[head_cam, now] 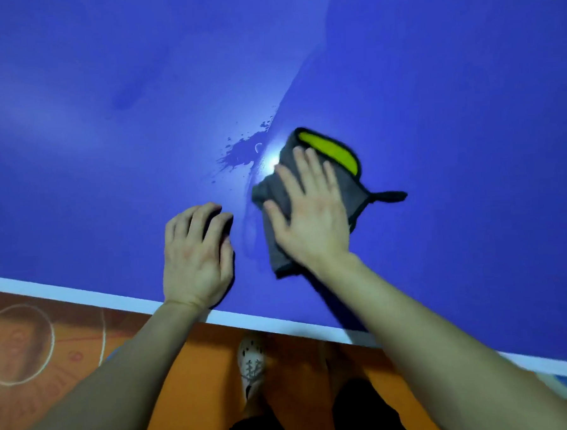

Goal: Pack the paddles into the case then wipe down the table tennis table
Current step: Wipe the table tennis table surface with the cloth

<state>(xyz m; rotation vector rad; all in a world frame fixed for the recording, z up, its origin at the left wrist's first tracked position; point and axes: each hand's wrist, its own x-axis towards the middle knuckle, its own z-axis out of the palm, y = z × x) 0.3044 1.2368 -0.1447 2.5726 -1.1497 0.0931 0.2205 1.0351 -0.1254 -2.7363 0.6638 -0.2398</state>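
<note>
The blue table tennis table fills most of the view, with a white line along its near edge. A folded grey cloth with a yellow-green inner side lies on it. My right hand presses flat on the cloth with straight fingers. My left hand rests on the bare table just left of the cloth, fingers bent at the tips and holding nothing. Dark wet splashes and a bright light glare sit just beyond the cloth's far left corner. No paddles or case are in view.
Below the table's near edge is an orange floor with white markings at the left. My legs and a white perforated shoe stand under the edge. The table surface to the right looks darker, as if damp.
</note>
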